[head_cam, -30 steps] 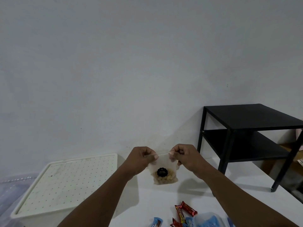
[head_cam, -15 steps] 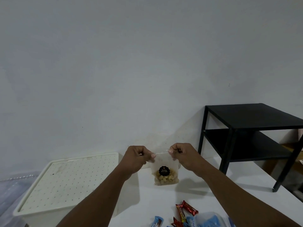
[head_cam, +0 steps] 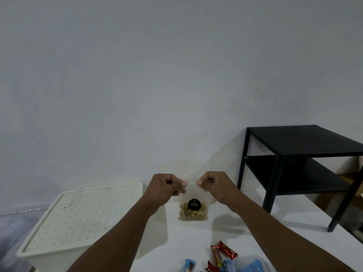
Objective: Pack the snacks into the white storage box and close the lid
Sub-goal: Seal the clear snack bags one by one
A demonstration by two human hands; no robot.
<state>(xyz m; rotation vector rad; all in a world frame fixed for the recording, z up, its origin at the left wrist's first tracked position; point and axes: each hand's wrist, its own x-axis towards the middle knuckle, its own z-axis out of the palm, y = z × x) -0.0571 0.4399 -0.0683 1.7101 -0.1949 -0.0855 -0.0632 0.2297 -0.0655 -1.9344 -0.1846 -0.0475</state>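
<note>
Now, the white storage box [head_cam: 49,262] sits at the frame's lower left with its lid [head_cam: 84,211] on, just beside your left hand [head_cam: 164,188]. That hand and your right hand [head_cam: 214,186] each pinch a top corner of the nut bag [head_cam: 193,206], held upright between them at lower centre. Your left hand is nearer the lid, so it likely lets go first to lift it, and the bag then travels left.

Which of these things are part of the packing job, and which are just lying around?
Job: nut pouch pinched by left hand and right hand; white storage box, lid on; red bars; blue packets.
Lying about: black side table; plastic sheeting.
</note>
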